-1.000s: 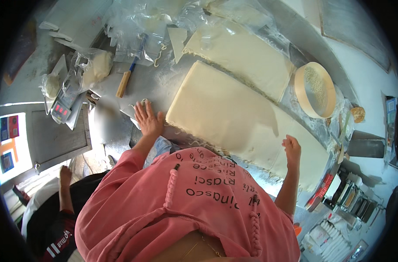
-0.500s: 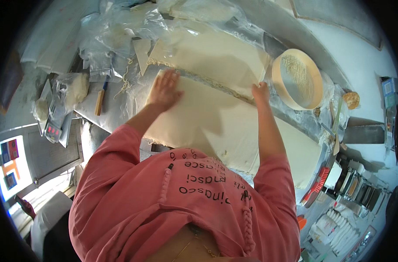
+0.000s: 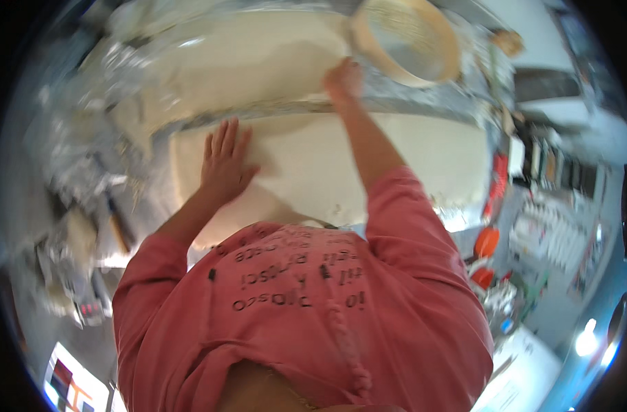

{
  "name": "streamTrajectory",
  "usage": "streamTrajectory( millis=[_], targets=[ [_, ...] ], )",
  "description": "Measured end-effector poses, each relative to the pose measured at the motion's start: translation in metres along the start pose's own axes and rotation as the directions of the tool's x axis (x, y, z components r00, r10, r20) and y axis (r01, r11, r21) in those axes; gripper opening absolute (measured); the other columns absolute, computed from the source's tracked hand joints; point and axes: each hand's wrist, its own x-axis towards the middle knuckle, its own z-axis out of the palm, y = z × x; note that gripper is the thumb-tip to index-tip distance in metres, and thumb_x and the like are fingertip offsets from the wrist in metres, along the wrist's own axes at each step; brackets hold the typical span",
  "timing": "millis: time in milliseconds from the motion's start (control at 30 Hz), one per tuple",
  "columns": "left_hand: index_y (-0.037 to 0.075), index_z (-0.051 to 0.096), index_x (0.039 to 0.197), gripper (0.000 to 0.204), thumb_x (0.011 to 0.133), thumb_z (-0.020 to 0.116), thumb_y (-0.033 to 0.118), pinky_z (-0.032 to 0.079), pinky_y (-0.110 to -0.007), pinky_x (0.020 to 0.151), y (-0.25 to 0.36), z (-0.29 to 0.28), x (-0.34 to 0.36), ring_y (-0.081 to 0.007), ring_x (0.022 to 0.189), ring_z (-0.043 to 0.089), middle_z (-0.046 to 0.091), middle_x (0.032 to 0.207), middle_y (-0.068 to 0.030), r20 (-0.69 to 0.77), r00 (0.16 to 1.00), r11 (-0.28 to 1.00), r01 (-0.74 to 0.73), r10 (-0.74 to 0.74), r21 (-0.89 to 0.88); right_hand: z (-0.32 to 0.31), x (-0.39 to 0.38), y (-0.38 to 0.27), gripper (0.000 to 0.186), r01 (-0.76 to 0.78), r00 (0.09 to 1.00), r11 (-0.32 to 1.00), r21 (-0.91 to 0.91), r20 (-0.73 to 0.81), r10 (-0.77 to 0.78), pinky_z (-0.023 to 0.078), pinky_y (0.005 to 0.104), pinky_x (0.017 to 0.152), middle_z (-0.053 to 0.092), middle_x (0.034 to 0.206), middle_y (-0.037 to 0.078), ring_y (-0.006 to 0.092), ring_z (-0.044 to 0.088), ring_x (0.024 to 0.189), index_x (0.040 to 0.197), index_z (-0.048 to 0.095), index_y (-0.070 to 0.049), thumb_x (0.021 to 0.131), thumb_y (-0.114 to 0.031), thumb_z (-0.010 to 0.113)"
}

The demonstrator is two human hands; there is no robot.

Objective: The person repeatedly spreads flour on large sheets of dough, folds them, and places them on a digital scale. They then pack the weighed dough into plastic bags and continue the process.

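A broad, pale sheet of dough [image 3: 306, 154] lies across the work surface in front of me. My left hand [image 3: 224, 158] rests flat near its left end, palm down with fingers stretched out, and holds nothing. Beyond a narrow strip of bare surface lies a second dough sheet [image 3: 258, 65], partly under clear plastic at its left. At that far sheet's right end is my right hand [image 3: 343, 79], smeared by motion. Its fingers look curled in; whatever they may hold is hidden. Just past it stands a round wooden-rimmed sieve [image 3: 452, 58] with pale crumbs inside.
Crumpled clear plastic [image 3: 73, 130] covers the left side. A wooden-handled tool [image 3: 119, 230] lies there, near a small scale with a red display [image 3: 88, 312]. On the right are a red brush-like object [image 3: 497, 182], an orange item [image 3: 487, 242] and a rack of flat tools [image 3: 550, 165].
My view has turned, so the sheets now lie nearly level. My right hand has gone from the strip between the sheets to the far sheet's right end. My left hand stays flat.
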Motion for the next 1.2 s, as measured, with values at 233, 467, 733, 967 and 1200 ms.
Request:
streamTrajectory(
  millis=[233, 467, 733, 967, 1200],
  targets=[
    [0.012, 0.043, 0.127, 0.063, 0.074, 0.06, 0.041, 0.019, -0.054, 0.103, 0.114, 0.019, 0.02, -0.0313, 0.131, 0.026, 0.034, 0.137, -0.015, 0.047, 0.802, 0.777, -0.56, 0.595, -0.287, -0.031, -0.023, -0.011, 0.031, -0.184, 0.981, 0.968, 0.17, -0.021, 0.191, 0.045, 0.0429, 0.083, 0.053, 0.101, 0.016, 0.0313, 0.052, 0.1, 0.103, 0.049, -0.002, 0.078, -0.018, 0.055],
    [0.012, 0.031, 0.137, 0.057, 0.087, 0.047, 0.034, 0.014, -0.05, 0.107, 0.099, 0.036, 0.074, -0.0277, 0.134, 0.021, 0.025, 0.144, -0.0093, -0.007, 0.988, 0.987, -0.155, 0.155, 0.037, -0.073, -0.175, 0.064, 0.057, 0.415, 0.91, 0.906, 0.081, -0.024, -0.415, 0.026, 0.0479, 0.102, 0.035, 0.137, 0.016, 0.0315, 0.03, 0.128, 0.127, 0.043, -0.007, 0.079, -0.032, 0.059],
    [0.011, 0.026, 0.139, 0.067, 0.083, 0.05, 0.039, 0.012, -0.051, 0.107, 0.055, 0.012, 0.021, -0.0325, 0.135, 0.015, 0.018, 0.146, -0.0142, -0.064, 0.995, 0.989, -0.073, 0.082, 0.131, -0.098, -0.148, 0.276, 0.057, 0.039, 0.982, 0.965, -0.259, -0.169, -0.085, 0.022, 0.0481, 0.101, 0.031, 0.141, 0.011, 0.0238, 0.023, 0.133, 0.135, 0.036, -0.016, 0.087, -0.046, 0.043],
    [0.007, 0.024, 0.139, 0.074, 0.08, 0.052, 0.043, 0.008, -0.054, 0.106, 0.099, 0.02, -0.008, -0.0346, 0.135, 0.01, 0.015, 0.146, -0.0177, 0.023, 0.997, 0.994, -0.074, 0.073, 0.081, -0.13, -0.179, 0.381, 0.063, -0.489, 0.872, 0.853, -0.182, -0.104, 0.478, 0.012, 0.0474, 0.107, 0.015, 0.148, 0.008, 0.0241, 0.011, 0.137, 0.142, 0.02, -0.018, 0.089, -0.051, 0.032],
    [0.01, 0.037, 0.133, 0.068, 0.077, 0.058, 0.041, 0.012, -0.053, 0.106, 0.161, 0.049, 0.017, -0.035, 0.133, 0.018, 0.022, 0.143, -0.019, -0.112, 0.948, 0.953, -0.301, 0.296, -0.026, -0.146, -0.122, 0.337, 0.057, -0.328, 0.939, 0.927, -0.185, -0.173, 0.297, 0.015, 0.0544, 0.104, 0.023, 0.144, 0.013, 0.0265, 0.013, 0.136, 0.135, 0.032, -0.014, 0.088, -0.046, 0.039]
  ],
)
